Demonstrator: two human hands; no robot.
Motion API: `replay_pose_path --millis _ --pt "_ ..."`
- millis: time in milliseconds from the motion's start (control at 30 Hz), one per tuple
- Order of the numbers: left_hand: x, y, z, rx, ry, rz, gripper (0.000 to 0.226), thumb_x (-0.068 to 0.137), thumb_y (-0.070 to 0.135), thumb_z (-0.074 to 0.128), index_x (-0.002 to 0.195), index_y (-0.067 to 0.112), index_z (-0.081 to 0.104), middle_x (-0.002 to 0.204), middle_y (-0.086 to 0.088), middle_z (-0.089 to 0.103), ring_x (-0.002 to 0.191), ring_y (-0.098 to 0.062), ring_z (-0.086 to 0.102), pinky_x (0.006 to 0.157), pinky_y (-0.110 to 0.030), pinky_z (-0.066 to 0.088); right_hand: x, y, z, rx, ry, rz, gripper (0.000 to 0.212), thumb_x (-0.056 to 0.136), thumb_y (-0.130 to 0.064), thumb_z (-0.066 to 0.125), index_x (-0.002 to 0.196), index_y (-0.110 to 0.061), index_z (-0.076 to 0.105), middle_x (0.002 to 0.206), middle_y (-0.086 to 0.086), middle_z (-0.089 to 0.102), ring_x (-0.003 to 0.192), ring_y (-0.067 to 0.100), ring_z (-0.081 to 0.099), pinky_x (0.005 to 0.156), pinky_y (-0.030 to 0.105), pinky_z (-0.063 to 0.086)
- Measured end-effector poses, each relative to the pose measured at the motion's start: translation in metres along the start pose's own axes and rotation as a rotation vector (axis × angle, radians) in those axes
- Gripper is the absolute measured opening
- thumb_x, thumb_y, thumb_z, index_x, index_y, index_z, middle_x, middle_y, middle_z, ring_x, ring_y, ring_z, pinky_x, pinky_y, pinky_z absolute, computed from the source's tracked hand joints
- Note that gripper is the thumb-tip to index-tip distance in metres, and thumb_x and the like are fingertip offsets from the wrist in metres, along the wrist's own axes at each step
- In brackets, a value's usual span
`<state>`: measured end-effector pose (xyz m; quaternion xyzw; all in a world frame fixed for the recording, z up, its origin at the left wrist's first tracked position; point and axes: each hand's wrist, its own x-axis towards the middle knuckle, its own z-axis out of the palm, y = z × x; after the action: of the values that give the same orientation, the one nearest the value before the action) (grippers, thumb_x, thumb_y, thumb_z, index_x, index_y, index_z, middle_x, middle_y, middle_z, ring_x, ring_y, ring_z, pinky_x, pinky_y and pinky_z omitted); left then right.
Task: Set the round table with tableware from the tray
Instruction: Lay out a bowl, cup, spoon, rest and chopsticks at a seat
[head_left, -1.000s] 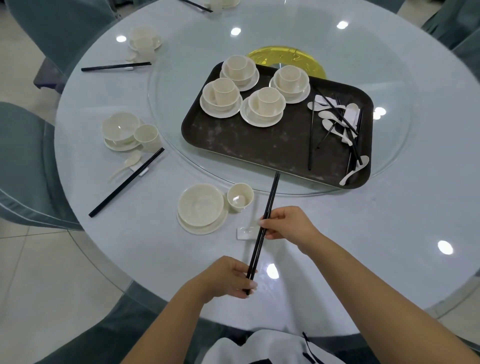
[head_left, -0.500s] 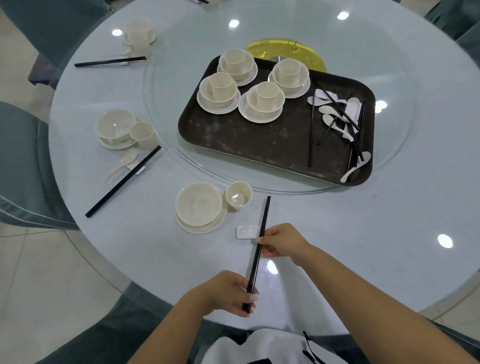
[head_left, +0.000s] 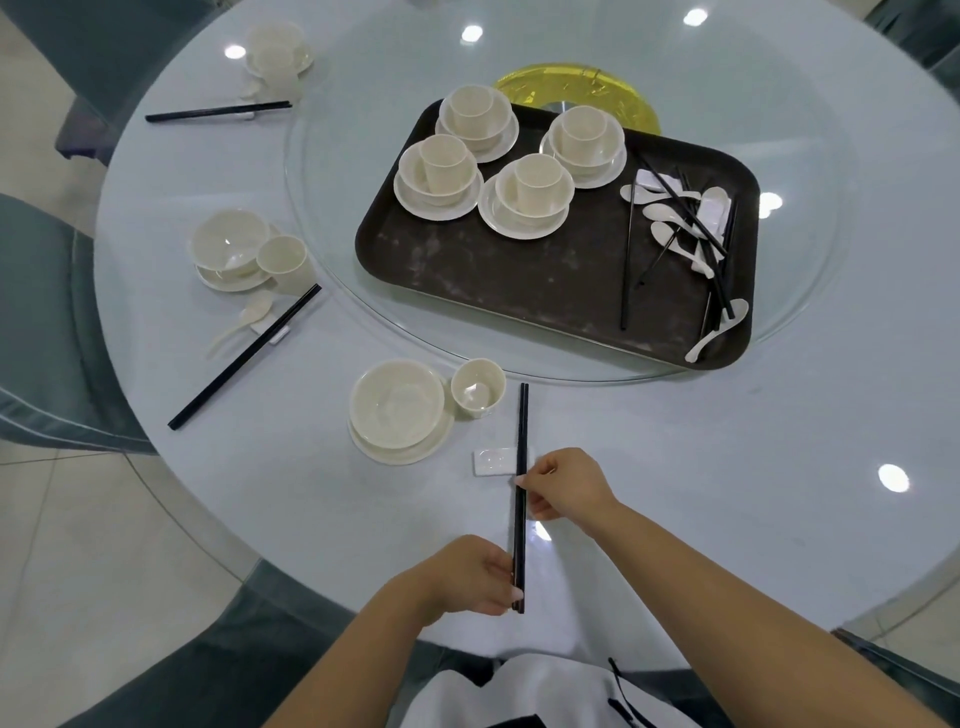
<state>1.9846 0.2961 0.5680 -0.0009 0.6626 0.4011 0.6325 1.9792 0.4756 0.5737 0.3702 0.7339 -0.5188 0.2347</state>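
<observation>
A pair of black chopsticks (head_left: 521, 457) lies lengthwise in front of me, over the right end of a small white chopstick rest (head_left: 492, 462). My left hand (head_left: 470, 574) pinches their near end. My right hand (head_left: 566, 486) pinches them just behind the rest. Left of the rest stand a cream bowl on a plate (head_left: 397, 408) and a small cup (head_left: 478, 387). The dark tray (head_left: 519, 280) on the glass turntable carries several bowl-and-cup sets (head_left: 532, 195), white spoons (head_left: 670, 234) and black chopsticks (head_left: 626, 260).
A finished setting with bowl (head_left: 228, 244), cup, spoon and chopsticks (head_left: 244, 358) lies at the left. Another setting (head_left: 275, 47) sits at the far left with chopsticks (head_left: 218, 110). Grey chairs (head_left: 47, 312) ring the round table (head_left: 727, 467).
Both hands drew the chopsticks toward me and turned them from a slant to straight. Their tips came off the turntable's edge and now lie beside the cup, over the rest.
</observation>
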Motion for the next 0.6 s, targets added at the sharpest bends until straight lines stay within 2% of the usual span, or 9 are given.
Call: replay_pose_path --millis 133,333,500,600 --pt "0.005 0.007 0.001 0.131 0.078 -0.004 0.028 0.084 0.016 0.071 0.112 0.012 0.068 0.109 -0.01 0.07 0.099 -0.021 0.067 0.088 -0.029 0.057 0.001 0.002 0.002 -0.057 0.01 -0.015 0.02 0.083 -0.014 0.076 0.078 0.004 0.068 0.071 0.017 0.072 0.064 0.029 0.072 0.062 0.035 0.062" --pt "0.014 0.013 -0.002 0.274 0.211 0.036 0.035 0.089 0.028 0.067 0.119 0.01 0.065 0.106 -0.007 0.07 0.095 -0.018 0.068 0.088 -0.028 0.055 0.005 0.004 0.001 -0.069 0.01 0.008 0.017 0.082 -0.012 0.075 0.073 -0.002 0.065 0.071 0.018 0.072 0.064 0.029 0.073 0.065 0.037 0.062" --pt "0.017 0.015 -0.005 0.285 0.306 0.051 0.036 0.09 0.03 0.066 0.121 0.012 0.063 0.098 0.0 0.067 0.083 -0.009 0.064 0.084 -0.023 0.053 0.006 0.004 0.001 -0.067 0.003 0.022 0.017 0.082 -0.01 0.075 0.082 0.005 0.068 0.072 0.018 0.072 0.065 0.03 0.073 0.068 0.04 0.062" --pt "0.018 0.015 -0.005 0.267 0.336 0.058 0.036 0.09 0.029 0.064 0.123 0.013 0.061 0.101 -0.001 0.066 0.086 -0.011 0.065 0.087 -0.026 0.053 0.006 0.004 0.001 -0.059 -0.001 0.028 0.017 0.081 -0.011 0.075 0.083 0.004 0.066 0.072 0.018 0.072 0.066 0.032 0.073 0.069 0.042 0.062"
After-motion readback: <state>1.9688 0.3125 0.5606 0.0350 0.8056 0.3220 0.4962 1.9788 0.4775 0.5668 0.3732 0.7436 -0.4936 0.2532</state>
